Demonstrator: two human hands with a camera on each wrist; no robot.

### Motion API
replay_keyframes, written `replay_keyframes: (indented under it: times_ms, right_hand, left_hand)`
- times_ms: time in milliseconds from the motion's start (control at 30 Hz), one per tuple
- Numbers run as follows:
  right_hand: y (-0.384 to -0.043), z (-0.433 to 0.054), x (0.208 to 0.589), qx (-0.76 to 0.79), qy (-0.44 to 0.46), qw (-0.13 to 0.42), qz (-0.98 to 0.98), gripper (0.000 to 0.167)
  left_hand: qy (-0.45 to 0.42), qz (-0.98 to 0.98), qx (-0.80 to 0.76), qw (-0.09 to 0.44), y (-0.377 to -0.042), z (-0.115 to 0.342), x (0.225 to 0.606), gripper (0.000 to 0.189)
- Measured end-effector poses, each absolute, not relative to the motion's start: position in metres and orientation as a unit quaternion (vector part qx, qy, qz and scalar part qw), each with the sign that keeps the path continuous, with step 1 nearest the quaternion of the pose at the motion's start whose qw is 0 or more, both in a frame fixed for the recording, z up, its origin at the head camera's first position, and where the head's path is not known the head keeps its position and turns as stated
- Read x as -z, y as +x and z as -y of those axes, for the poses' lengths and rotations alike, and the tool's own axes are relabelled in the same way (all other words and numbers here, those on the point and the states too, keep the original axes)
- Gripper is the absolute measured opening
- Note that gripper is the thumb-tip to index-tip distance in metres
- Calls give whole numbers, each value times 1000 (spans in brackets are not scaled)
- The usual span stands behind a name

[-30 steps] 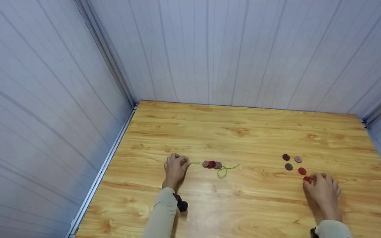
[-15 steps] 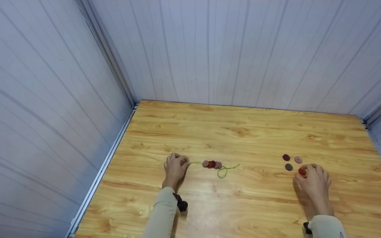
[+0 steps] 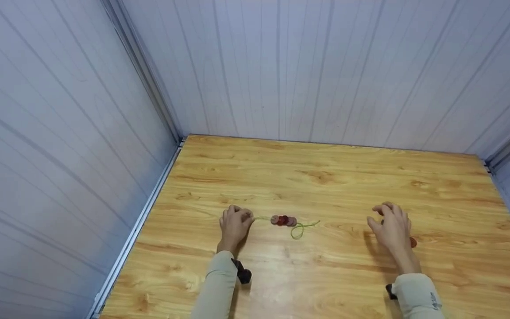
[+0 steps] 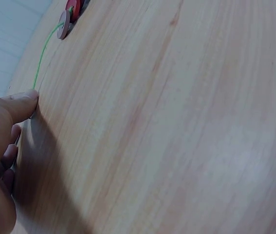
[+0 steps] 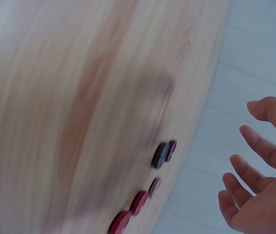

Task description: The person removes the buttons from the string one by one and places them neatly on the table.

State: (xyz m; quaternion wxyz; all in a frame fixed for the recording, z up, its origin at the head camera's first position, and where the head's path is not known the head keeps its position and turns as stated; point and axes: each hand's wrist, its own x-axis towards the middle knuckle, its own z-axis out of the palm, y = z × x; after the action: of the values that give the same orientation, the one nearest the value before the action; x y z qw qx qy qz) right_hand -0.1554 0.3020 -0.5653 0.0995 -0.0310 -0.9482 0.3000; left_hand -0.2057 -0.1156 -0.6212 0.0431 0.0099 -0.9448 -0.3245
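My left hand (image 3: 236, 226) pinches one end of a thin green string (image 4: 41, 61) between thumb and index finger. Threaded on that string is a short row of pink, red and dark red buttons (image 3: 283, 220) lying on the table, past which the string's tail makes a small loop. My right hand (image 3: 391, 228) hovers over the loose buttons, fingers spread and holding nothing. Below it in the right wrist view are a dark grey button (image 5: 160, 155), a maroon button (image 5: 171, 150), a pink button (image 5: 155, 187), a red button (image 5: 138, 203) and another red button (image 5: 119, 223). From the head, the hand hides most of them.
The wood-patterned table (image 3: 326, 181) meets a pale panelled wall (image 3: 303, 75) at its back edge. Another panelled wall (image 3: 60, 133) stands along the left side. A dark wrist device (image 3: 244, 274) sticks out beside the left sleeve.
My right hand has left the red button at its fingertips and moved leftward and away from me, over the darker buttons, its fingers spreading. My left hand and the string have stayed put.
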Motion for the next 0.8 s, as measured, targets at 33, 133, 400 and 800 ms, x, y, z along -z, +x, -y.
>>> replay_keyframes:
  times_ms: [33,133,400,800]
  right_hand:
    - [-157,-299,566,-300,-25,104,948,33]
    - [-163,-289,567,-296,-14,115,948,32]
    - [-173,-269,569,-321,5,115,940,31]
    - [-177,-239,574,-323,32,103,940,33]
  left_hand:
    - [10,945,324,42,-206,115,622,7]
    - [9,944,327,40,-206,115,622,8]
    - [6,942,333,48,-204,114,621,8]
    - [3,945,324,40,-206,116,622,9]
